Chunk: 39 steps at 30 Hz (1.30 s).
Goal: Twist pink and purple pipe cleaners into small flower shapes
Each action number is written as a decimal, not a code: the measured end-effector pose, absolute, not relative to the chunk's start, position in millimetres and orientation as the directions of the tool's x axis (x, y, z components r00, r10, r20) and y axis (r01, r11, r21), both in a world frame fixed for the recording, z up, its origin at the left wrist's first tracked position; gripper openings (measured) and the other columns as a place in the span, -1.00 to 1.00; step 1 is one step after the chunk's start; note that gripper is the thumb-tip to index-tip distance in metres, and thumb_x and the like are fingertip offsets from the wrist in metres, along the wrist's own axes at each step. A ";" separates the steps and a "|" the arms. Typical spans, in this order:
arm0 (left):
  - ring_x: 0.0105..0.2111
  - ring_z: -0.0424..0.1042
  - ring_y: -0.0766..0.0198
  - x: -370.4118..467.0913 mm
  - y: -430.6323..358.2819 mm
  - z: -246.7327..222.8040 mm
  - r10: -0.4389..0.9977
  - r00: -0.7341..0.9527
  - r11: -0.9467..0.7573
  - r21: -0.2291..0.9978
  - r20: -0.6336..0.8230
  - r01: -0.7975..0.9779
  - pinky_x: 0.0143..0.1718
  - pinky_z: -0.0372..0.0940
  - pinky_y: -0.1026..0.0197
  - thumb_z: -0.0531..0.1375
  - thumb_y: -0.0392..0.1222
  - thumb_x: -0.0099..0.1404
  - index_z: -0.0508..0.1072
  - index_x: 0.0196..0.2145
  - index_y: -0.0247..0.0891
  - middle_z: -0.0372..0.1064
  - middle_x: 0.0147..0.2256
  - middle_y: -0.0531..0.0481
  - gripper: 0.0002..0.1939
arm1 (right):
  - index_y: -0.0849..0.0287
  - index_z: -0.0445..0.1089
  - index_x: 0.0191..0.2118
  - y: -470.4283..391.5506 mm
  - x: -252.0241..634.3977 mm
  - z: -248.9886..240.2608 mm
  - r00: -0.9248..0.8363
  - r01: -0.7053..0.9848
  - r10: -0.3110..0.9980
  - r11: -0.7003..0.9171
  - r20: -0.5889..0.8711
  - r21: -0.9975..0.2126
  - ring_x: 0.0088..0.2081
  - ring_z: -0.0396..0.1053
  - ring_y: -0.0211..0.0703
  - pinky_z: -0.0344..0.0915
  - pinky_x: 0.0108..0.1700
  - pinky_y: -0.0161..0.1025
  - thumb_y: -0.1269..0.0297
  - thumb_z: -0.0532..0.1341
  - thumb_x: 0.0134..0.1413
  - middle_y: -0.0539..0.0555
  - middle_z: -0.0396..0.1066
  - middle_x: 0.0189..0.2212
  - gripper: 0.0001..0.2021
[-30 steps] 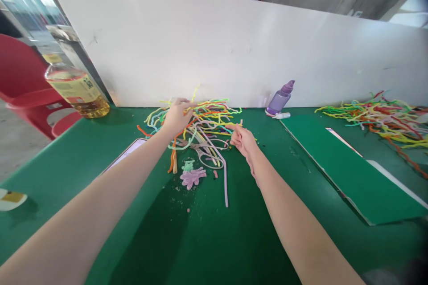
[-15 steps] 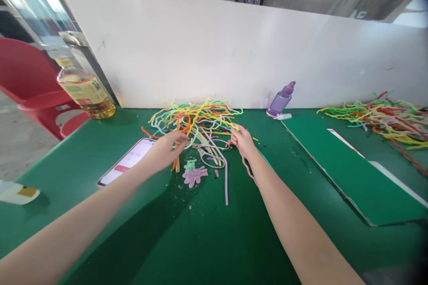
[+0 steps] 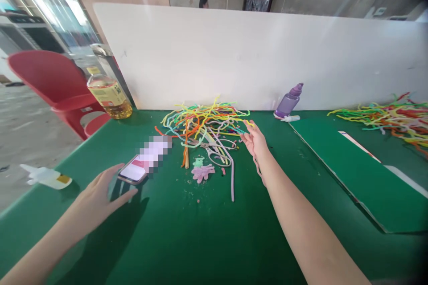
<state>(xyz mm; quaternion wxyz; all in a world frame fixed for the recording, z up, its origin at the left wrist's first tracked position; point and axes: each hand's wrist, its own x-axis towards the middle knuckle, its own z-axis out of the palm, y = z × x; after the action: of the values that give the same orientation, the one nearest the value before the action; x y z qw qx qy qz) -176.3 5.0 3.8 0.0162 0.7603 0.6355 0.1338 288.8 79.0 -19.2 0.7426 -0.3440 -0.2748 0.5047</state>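
Note:
My left hand (image 3: pixel 100 196) is open at the lower left, its thumb and fingers spread beside the near end of a phone (image 3: pixel 135 169). At the right edge of a pile of coloured fuzzy sticks (image 3: pixel 203 118), my right hand (image 3: pixel 254 139) has its fingers bent near a yellow stick tip; a pink strand (image 3: pixel 259 169) hangs below it. Whether it grips anything is unclear. Scissors (image 3: pixel 217 155) lie at the pile's front, touching a long lilac stick (image 3: pixel 232 182). Closer to me are a small green fuzzy piece (image 3: pixel 198 162) and a lilac petalled piece (image 3: pixel 202 173).
A glue bottle (image 3: pixel 48 177) lies at the left, with an oil bottle (image 3: pixel 110 93) behind. A purple bottle (image 3: pixel 287 102) stands near the white partition (image 3: pixel 234 53). Right are a green board (image 3: pixel 354 173) and another stick pile (image 3: pixel 391 118).
My left hand has moved left and nearer, from the pile to the phone, and has opened. My right hand's fingers have loosened at the pile's edge. The view has shifted left.

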 end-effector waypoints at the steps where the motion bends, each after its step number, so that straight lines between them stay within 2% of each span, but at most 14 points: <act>1: 0.03 0.27 -0.02 -178.0 0.6 1.3 0.976 0.163 -0.189 0.193 0.145 0.963 0.00 0.20 0.02 0.03 0.21 0.15 -0.01 0.17 -0.19 0.20 0.08 -0.18 -0.27 | -0.05 0.28 -0.19 77.9 289.7 -19.3 0.333 -0.567 0.941 0.255 0.066 -0.783 -0.75 -0.08 -0.57 0.44 -0.35 -0.34 0.36 0.24 -0.05 -0.18 0.37 -0.04 -0.73; 3: 0.08 0.22 0.01 -178.4 -4.5 -1.3 0.979 0.182 -0.198 0.215 0.092 0.956 0.06 0.14 0.06 0.06 0.21 0.14 -0.07 0.19 -0.20 0.14 0.13 -0.17 -0.22 | -0.07 0.28 -0.17 76.1 291.2 -20.5 0.322 -0.584 0.943 0.265 0.081 -0.767 -0.75 -0.10 -0.56 0.45 -0.35 -0.35 0.37 0.21 -0.02 -0.18 0.32 0.03 -0.74; 8: 0.09 0.18 -0.03 -170.5 2.1 0.9 0.981 0.134 -0.162 0.216 0.140 0.963 0.06 0.12 0.02 0.07 0.17 0.17 -0.12 0.21 -0.28 0.14 0.12 -0.23 -0.20 | -0.06 0.29 -0.18 73.6 293.1 -24.5 0.377 -0.629 0.922 0.322 0.086 -0.708 -0.75 -0.09 -0.55 0.46 -0.31 -0.33 0.38 0.16 0.01 -0.15 0.30 0.06 -0.76; 13: 0.16 0.05 0.05 -160.7 13.7 4.2 0.934 0.280 -0.328 0.221 0.220 0.919 0.13 0.03 0.08 0.09 0.08 0.19 -0.08 0.19 -0.25 -0.07 0.19 -0.20 -0.28 | -0.01 0.28 -0.18 74.5 292.1 -24.4 0.422 -0.622 0.904 0.341 0.064 -0.705 -0.75 -0.08 -0.56 0.44 -0.39 -0.37 0.41 0.17 -0.02 -0.08 0.32 0.04 -0.75; 15: 0.13 0.11 0.04 -155.0 12.4 5.8 0.933 0.274 -0.318 0.178 0.234 0.931 0.09 0.09 0.06 0.05 0.04 0.23 -0.07 0.20 -0.25 -0.03 0.15 -0.21 -0.33 | -0.01 0.28 -0.17 75.7 292.3 -25.5 0.434 -0.618 0.899 0.348 0.063 -0.705 -0.75 -0.07 -0.57 0.43 -0.41 -0.39 0.42 0.18 -0.04 -0.07 0.30 0.05 -0.73; 19: -0.01 0.26 -0.09 -136.0 -5.3 15.2 0.961 0.150 -0.164 0.041 0.234 0.986 -0.08 0.21 -0.08 0.02 0.02 0.24 -0.02 0.19 -0.21 0.06 0.09 -0.24 -0.38 | -0.02 0.28 -0.17 77.6 294.2 -29.9 0.431 -0.608 0.899 0.352 0.077 -0.712 -0.74 -0.06 -0.58 0.43 -0.41 -0.38 0.41 0.18 -0.05 -0.07 0.28 0.07 -0.72; 21: -0.08 0.32 -0.14 -125.7 -18.1 21.9 0.959 0.134 -0.135 -0.014 0.250 0.991 -0.13 0.20 -0.14 0.03 0.02 0.23 -0.03 0.20 -0.21 0.08 0.09 -0.28 -0.36 | -0.02 0.29 -0.17 77.9 295.3 -31.8 0.422 -0.604 0.902 0.354 0.091 -0.714 -0.74 -0.07 -0.57 0.43 -0.40 -0.38 0.39 0.18 -0.05 -0.07 0.29 0.07 -0.73; 27: -0.19 0.38 -0.16 -121.6 -36.1 22.7 0.937 0.131 -0.127 -0.033 0.324 0.991 -0.04 0.05 -0.30 0.02 0.10 0.22 -0.01 0.20 -0.17 0.12 0.09 -0.29 -0.34 | -0.02 0.30 -0.18 79.9 295.7 -33.9 0.420 -0.597 0.901 0.363 0.107 -0.716 -0.74 -0.07 -0.56 0.42 -0.40 -0.38 0.38 0.16 -0.01 -0.06 0.28 0.08 -0.76; 29: -0.16 0.35 -0.21 -129.9 -30.3 17.4 0.947 0.137 -0.144 0.002 0.291 0.990 -0.07 0.08 -0.31 0.05 0.20 0.15 0.03 0.19 -0.15 0.10 0.10 -0.28 -0.28 | -0.03 0.30 -0.18 80.4 295.2 -33.9 0.423 -0.596 0.900 0.364 0.106 -0.716 -0.74 -0.07 -0.56 0.42 -0.39 -0.37 0.40 0.15 -0.02 -0.08 0.29 0.07 -0.76; 32: -0.03 0.24 -0.22 -143.9 -12.9 12.2 0.972 0.131 -0.160 0.139 0.194 0.977 -0.12 0.20 -0.18 0.03 0.30 0.11 0.11 0.16 -0.15 0.09 0.09 -0.24 -0.25 | -0.02 0.29 -0.20 80.1 294.2 -33.5 0.420 -0.595 0.901 0.363 0.108 -0.717 -0.74 -0.07 -0.56 0.42 -0.38 -0.38 0.42 0.16 -0.02 -0.09 0.34 0.02 -0.76; 36: 0.08 0.09 -0.14 -154.2 16.6 9.1 0.982 0.092 -0.127 0.213 0.167 0.969 -0.01 0.12 -0.19 -0.20 0.20 0.27 0.15 0.14 0.00 0.02 0.14 -0.11 -0.44 | 0.01 0.30 -0.21 78.3 293.0 -31.8 0.409 -0.586 0.905 0.355 0.112 -0.729 -0.75 -0.07 -0.56 0.42 -0.38 -0.39 0.41 0.16 -0.02 -0.07 0.38 -0.02 -0.78; 39: 0.11 0.03 -0.13 -156.3 34.8 4.8 0.993 0.048 -0.075 0.259 0.110 0.963 0.01 0.07 -0.23 -0.25 0.17 0.30 0.24 0.08 0.05 0.02 0.14 -0.07 -0.47 | 0.01 0.31 -0.21 77.3 291.7 -29.8 0.408 -0.570 0.906 0.347 0.109 -0.745 -0.75 -0.08 -0.56 0.42 -0.40 -0.38 0.39 0.17 -0.03 -0.06 0.37 -0.02 -0.79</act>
<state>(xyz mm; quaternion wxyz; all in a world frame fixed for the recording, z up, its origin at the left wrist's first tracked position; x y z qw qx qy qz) -156.3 34.8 4.8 0.0573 0.7217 0.6775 0.1298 291.7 77.3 -29.8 0.7768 -0.3175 -0.2647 0.4752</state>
